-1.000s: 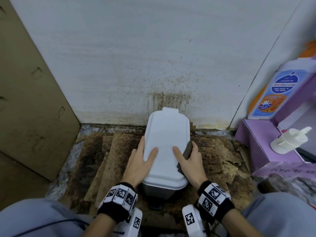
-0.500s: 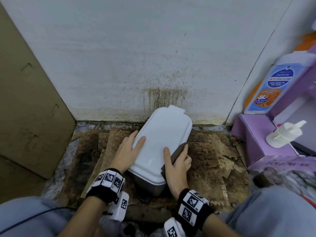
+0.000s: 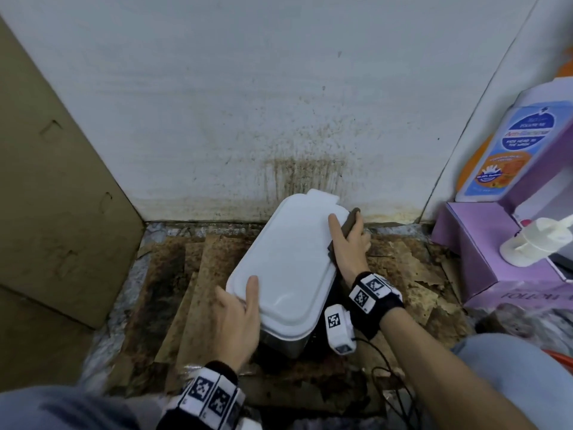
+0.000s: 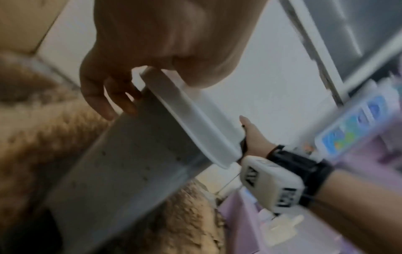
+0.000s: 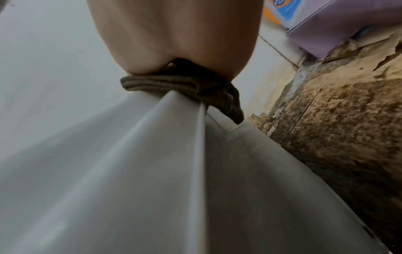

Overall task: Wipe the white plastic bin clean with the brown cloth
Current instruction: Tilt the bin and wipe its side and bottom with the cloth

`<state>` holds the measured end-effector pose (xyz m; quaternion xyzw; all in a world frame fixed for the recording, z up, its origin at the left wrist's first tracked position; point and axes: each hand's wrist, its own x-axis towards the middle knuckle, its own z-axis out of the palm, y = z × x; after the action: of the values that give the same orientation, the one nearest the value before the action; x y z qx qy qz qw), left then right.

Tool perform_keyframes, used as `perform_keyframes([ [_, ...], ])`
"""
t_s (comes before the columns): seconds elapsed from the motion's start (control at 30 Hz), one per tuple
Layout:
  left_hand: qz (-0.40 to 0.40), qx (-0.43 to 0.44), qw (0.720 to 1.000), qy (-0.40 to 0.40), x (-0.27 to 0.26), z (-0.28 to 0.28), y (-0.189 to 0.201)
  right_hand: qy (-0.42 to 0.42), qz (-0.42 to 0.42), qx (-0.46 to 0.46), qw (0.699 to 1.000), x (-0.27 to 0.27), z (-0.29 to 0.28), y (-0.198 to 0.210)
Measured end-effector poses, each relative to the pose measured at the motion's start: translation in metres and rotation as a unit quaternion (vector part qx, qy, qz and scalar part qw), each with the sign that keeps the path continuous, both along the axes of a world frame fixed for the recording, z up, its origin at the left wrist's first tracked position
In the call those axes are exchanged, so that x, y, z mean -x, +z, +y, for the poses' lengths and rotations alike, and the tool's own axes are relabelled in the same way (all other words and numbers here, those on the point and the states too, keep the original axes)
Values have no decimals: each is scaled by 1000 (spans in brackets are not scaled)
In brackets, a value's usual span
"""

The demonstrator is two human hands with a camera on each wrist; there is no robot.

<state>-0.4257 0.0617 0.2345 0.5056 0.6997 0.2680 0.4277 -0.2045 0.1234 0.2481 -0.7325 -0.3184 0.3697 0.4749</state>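
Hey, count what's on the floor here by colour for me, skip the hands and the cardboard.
White: 2, the white plastic bin and the white pump dispenser top.
Brown: 1, the folded brown cloth.
Purple: 1, the lilac cardboard box.
Blue and orange: 1, the labelled wash bottle.
Total: 5.

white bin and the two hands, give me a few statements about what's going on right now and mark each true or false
1. The right hand presses the brown cloth against the far right edge of the white bin. True.
2. The left hand lies flat on the floor, apart from the bin. False: it grips the near left corner of the lid, thumb on top.
3. The bin's lid is off. False: the lid is on.
4. The wall behind the bin has brown stains. True.
5. The cloth lies loose on the purple box. False: it is in the right hand, at the bin's rim.
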Motion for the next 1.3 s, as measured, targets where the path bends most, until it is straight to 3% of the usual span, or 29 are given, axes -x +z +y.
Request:
perform_keyframes([
  [0.13, -95, 1, 995, 36, -4, -2, -8, 24, -13, -9, 1000, -16, 20, 1],
  [0.43, -98, -4, 993, 59, -3, -1, -1, 47, -27, -15, 998, -31, 30, -13],
  [0.57, -89, -16, 995, 45, 11, 12, 6, -10, -34, -28, 999, -15, 11, 2],
  [0.93, -99, -18, 994, -33, 41, 66, 21, -217, -27, -6, 976, 29, -49, -8],
  [1.3, -28, -23, 999, 30, 31, 68, 8, -226, -15, -39, 973, 33, -51, -23],
])
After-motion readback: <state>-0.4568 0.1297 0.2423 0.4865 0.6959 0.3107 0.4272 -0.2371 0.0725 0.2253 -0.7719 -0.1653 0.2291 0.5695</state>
